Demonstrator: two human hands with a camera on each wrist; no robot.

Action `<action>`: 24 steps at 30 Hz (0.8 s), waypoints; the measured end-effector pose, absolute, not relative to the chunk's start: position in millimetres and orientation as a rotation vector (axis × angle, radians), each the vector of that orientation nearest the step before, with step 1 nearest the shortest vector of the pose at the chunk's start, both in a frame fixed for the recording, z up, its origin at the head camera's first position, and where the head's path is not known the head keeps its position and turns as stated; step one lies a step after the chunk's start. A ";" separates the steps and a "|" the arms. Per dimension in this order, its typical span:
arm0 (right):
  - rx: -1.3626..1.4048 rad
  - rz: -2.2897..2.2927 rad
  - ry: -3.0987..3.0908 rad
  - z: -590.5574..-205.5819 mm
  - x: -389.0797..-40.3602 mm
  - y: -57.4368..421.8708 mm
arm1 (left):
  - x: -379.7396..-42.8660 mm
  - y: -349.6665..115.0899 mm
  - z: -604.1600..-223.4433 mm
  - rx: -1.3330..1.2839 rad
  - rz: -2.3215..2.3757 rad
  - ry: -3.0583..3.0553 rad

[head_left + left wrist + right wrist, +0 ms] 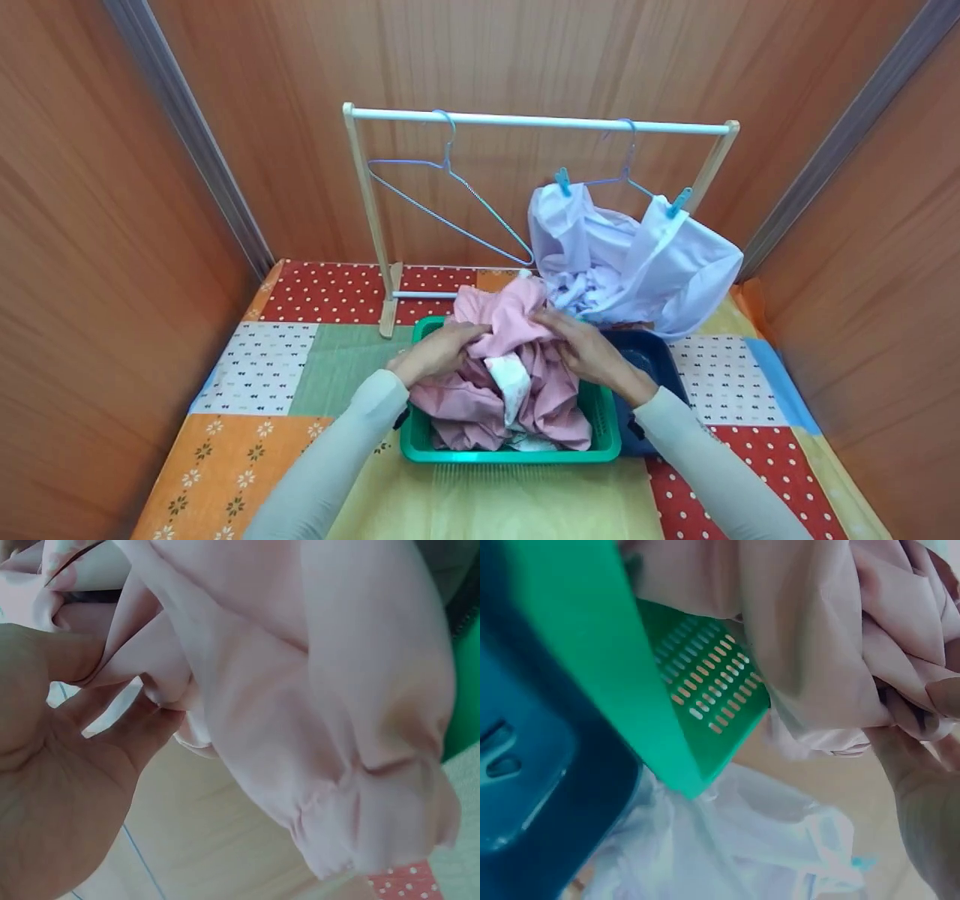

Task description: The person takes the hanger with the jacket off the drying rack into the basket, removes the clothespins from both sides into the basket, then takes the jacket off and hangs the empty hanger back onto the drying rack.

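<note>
A bunched pink garment point(469, 409), with a white patch in its folds, covers most of the green basket point(517, 456). My left hand point(441, 350) grips its upper left side, thumb and fingers pinching a fold in the left wrist view, where a gathered pink end point(337, 832) hangs down. On the other side my right hand point(592, 352) holds it too; the right wrist view has the thumb and fingers of that hand point(926, 787) around a bunch of cloth. The basket's slotted wall point(712, 682) shows beside the garment.
Behind the basket stands a small drying rack point(540, 120). A bare hanger point(450, 214) hangs at its left; at its right, pale lilac cloth point(645, 255) is clipped to another hanger with blue pegs point(679, 202). A dark blue tray point(649, 360) sits right of the basket.
</note>
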State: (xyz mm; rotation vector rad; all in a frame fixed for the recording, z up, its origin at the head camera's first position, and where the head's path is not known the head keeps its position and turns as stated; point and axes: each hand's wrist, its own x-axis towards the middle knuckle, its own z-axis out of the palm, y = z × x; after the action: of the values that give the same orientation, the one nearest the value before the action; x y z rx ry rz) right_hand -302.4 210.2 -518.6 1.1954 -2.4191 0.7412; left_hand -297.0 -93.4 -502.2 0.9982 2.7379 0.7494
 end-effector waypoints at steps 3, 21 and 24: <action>1.281 0.679 -2.417 -519.2 -291.7 206.2 | -286.0 -91.8 -502.3 1.045 0.636 2.724; 1.564 0.281 -2.905 -538.0 -251.8 188.2 | -243.0 -73.5 -525.8 0.975 0.082 2.592; 1.517 0.249 -3.058 -540.0 -250.2 184.3 | -238.7 -68.4 -530.5 0.961 0.011 2.576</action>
State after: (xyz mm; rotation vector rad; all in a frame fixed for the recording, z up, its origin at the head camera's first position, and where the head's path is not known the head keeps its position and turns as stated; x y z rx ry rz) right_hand -250.2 184.3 -540.0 1.5171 -3.0577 0.2490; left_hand -238.7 -68.4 -530.5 0.9610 2.5759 0.0111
